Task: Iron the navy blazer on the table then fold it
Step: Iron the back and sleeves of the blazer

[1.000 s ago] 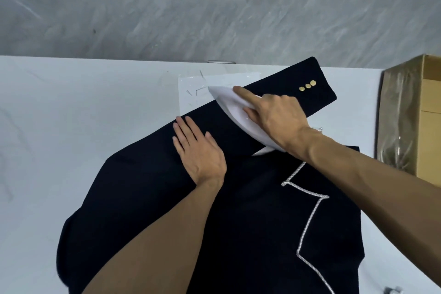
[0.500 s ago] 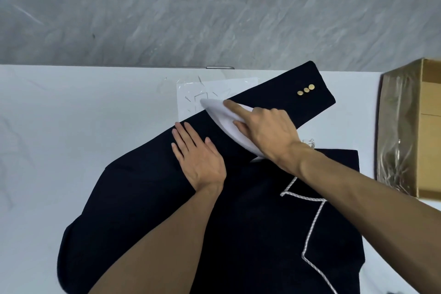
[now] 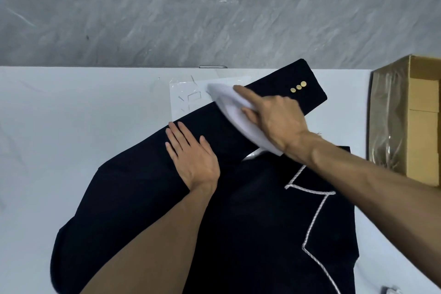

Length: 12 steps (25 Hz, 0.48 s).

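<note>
The navy blazer [image 3: 148, 198] lies flat on the white table [image 3: 59, 126], its lapel edged in white trim. One sleeve runs up to the right and ends in three gold buttons [image 3: 298, 87]. My right hand [image 3: 276, 119] grips a white iron [image 3: 229, 105] that sits on this sleeve, tip pointing up-left, index finger stretched along its top. My left hand [image 3: 191, 153] presses flat on the sleeve just below-left of the iron, fingers straight.
A clear plastic sheet [image 3: 186, 95] lies on the table under the iron's tip. An open cardboard box [image 3: 410, 112] with plastic wrap stands at the right edge. A grey marbled wall rises behind the table. A small object [image 3: 389, 290] peeks in at bottom right.
The iron and my right hand have slid up and to the left along the sleeve. My left hand has stayed pressed on the same spot.
</note>
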Available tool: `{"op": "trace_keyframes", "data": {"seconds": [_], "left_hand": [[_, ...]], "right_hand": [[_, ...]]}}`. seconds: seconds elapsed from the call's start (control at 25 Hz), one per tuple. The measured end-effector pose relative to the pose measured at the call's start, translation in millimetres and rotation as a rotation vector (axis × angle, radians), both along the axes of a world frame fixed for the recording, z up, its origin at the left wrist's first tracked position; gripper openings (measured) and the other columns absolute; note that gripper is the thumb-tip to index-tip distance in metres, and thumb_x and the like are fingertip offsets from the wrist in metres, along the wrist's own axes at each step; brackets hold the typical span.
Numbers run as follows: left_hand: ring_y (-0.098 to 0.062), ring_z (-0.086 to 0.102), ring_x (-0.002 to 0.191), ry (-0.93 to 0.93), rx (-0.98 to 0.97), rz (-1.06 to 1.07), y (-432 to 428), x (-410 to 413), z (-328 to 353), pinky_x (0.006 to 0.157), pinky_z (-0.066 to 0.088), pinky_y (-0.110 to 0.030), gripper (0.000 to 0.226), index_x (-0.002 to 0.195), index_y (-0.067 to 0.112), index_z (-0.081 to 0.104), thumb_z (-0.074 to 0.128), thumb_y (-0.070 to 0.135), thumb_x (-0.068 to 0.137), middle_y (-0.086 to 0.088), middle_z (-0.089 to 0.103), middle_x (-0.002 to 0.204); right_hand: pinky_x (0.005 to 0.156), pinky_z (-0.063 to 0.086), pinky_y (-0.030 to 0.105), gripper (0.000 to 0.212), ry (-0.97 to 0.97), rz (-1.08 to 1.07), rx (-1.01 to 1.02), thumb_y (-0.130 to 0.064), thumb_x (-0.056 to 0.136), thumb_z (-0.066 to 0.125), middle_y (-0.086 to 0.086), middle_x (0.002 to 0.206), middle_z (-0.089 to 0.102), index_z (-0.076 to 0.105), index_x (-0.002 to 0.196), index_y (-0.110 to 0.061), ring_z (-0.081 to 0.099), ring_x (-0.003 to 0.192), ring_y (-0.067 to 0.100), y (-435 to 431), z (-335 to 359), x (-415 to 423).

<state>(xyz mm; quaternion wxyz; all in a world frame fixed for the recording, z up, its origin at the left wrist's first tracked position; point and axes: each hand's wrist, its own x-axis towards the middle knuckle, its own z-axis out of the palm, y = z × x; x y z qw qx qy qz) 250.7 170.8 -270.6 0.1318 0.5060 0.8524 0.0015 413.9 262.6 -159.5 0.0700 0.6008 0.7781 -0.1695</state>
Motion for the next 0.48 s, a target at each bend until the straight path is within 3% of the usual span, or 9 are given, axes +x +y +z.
{"op": "trace_keyframes", "data": {"seconds": [0.12,0.2,0.28,0.48], "left_hand": [[-0.025,0.006,0.153,-0.032,0.042,0.021,-1,-1,0,0.125,0.007,-0.042,0.061,0.157,0.004,0.011,0.010,0.031,0.102,-0.013,0.009,0.165],[-0.024,0.005,0.153,-0.033,0.045,0.031,0,0,-1,0.125,0.008,-0.042,0.061,0.157,0.005,0.010,0.010,0.031,0.102,-0.012,0.009,0.165],[-0.025,0.006,0.153,-0.023,0.027,0.032,0,-1,-1,0.125,0.008,-0.042,0.062,0.157,0.004,0.010,0.010,0.034,0.102,-0.013,0.008,0.165],[-0.028,0.005,0.153,0.020,-0.020,0.002,0,0,0,0.124,0.009,-0.045,0.072,0.156,0.003,0.007,0.012,0.050,0.103,-0.016,0.007,0.165]], "right_hand": [[0.058,0.031,0.035,0.052,-0.055,0.156,-0.032,-0.043,0.103,0.031,0.008,0.080,0.063,0.013,0.151,-0.044,0.053,0.063,0.032,-24,-4,-37],[0.055,0.030,0.034,0.052,-0.096,0.139,-0.002,-0.042,0.103,0.031,0.003,0.066,0.049,0.013,0.152,-0.041,0.042,0.054,0.026,-27,-8,-41],[0.053,0.029,0.033,0.051,-0.096,0.094,0.009,-0.041,0.103,0.032,0.002,0.062,0.042,0.015,0.152,-0.041,0.042,0.052,0.027,-24,-11,-34],[0.055,0.031,0.035,0.050,-0.057,-0.004,0.039,-0.041,0.102,0.034,0.010,0.079,0.063,0.020,0.150,-0.043,0.060,0.067,0.036,-7,-11,2]]}}
